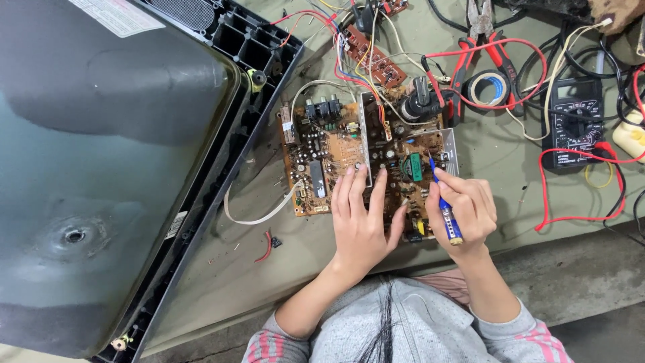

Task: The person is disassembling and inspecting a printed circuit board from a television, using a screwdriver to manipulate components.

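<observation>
- Our right hand [463,212] is pinching a blue-handled screwdriver [447,212] in closed fingers, its shaft slanting up-left so the tip is meeting the circuit board [366,158] just beside the green component [415,167].
- Our left hand [361,218] is lying released, fingers spread flat and pressing the board's near edge.

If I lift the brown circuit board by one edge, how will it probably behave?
The circuit board would likely stay stiff, being a flat rigid panel. It probably hangs unevenly, since bulky parts crowd its right half. The attached wires would likely tug it back. The left hand rests on it.
</observation>
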